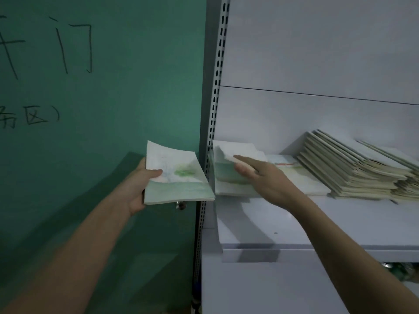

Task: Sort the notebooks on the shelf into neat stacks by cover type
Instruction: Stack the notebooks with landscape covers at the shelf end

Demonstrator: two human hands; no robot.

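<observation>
My left hand (139,189) grips a small stack of notebooks with pale green and white landscape covers (179,180), held in the air just left of the shelf's upright. My right hand (265,177) reaches onto the white shelf (340,223) and pinches the raised top cover or notebook of a low stack with the same green cover (229,177) at the shelf's left end. Another notebook with a landscape cover (301,177) lies flat beside it. Further right, a slanted pile of cream-edged notebooks (353,166) leans over towards the right.
A green wall with black handwritten characters (90,87) fills the left side. The perforated metal upright (215,87) separates it from the shelf's white back panel (317,53). A small metal object (180,205) shows under the held notebooks. A lower shelf level shows at bottom right.
</observation>
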